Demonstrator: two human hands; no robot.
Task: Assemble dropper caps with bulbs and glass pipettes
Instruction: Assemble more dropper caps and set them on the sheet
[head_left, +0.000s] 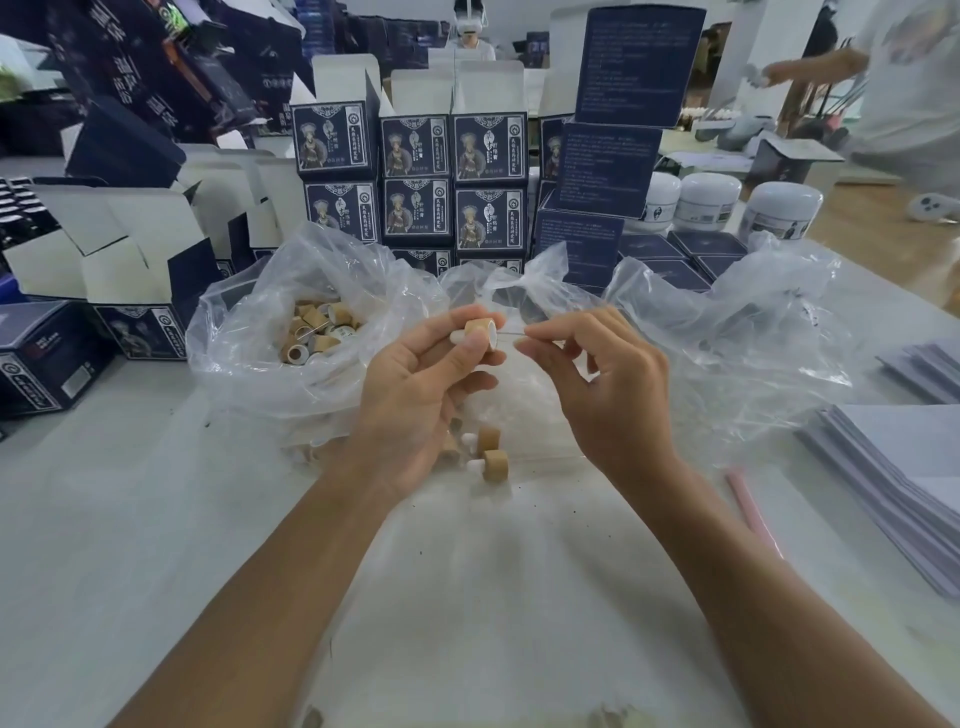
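Observation:
My left hand (421, 384) grips a tan wooden dropper cap (479, 330) with a white bulb at its left end, held sideways above the table. My right hand (602, 384) pinches a thin clear glass pipette (511, 335) whose left end meets the cap's open white side. Below the hands, two finished caps with white bulbs (491, 451) lie on a clear plastic sheet. An open plastic bag (249, 353) at the left holds several loose wooden caps (317, 327).
Stacks of dark blue printed boxes (415, 176) stand behind the bags, with open white-lined cartons (130, 244) at the left. White jars (709, 200) sit at the back right. A crumpled plastic bag (727, 332), paper stacks (893, 478) and a pink strip (753, 512) lie at the right. People are in the background.

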